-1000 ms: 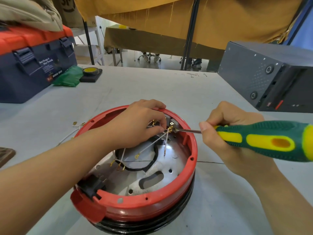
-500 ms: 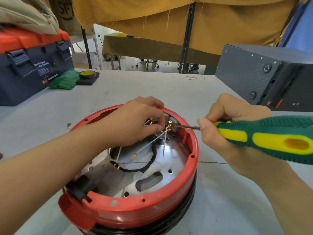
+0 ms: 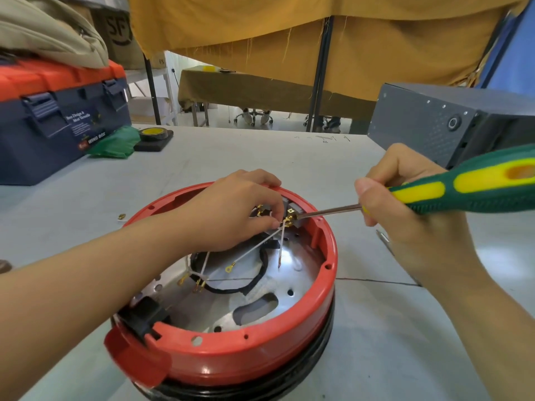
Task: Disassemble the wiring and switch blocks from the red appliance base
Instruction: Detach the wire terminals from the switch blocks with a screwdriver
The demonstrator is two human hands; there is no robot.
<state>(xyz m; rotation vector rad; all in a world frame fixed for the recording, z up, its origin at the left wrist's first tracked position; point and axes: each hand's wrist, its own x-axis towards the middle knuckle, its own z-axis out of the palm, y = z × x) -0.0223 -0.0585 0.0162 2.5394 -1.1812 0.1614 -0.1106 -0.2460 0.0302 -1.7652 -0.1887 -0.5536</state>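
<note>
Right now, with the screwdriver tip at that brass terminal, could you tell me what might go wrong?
The screwdriver tip sits right beside the left hand fingers pinching the white wires; a slip could jab them. The right hand levers from outside the red base, which nothing clamps to the table, so it might shift or tip. Prying hard could bend the brass terminal or crack the switch block.

Two hands (image 3: 231, 209), one screwdriver (image 3: 463, 189), one red base (image 3: 246, 354).
</note>
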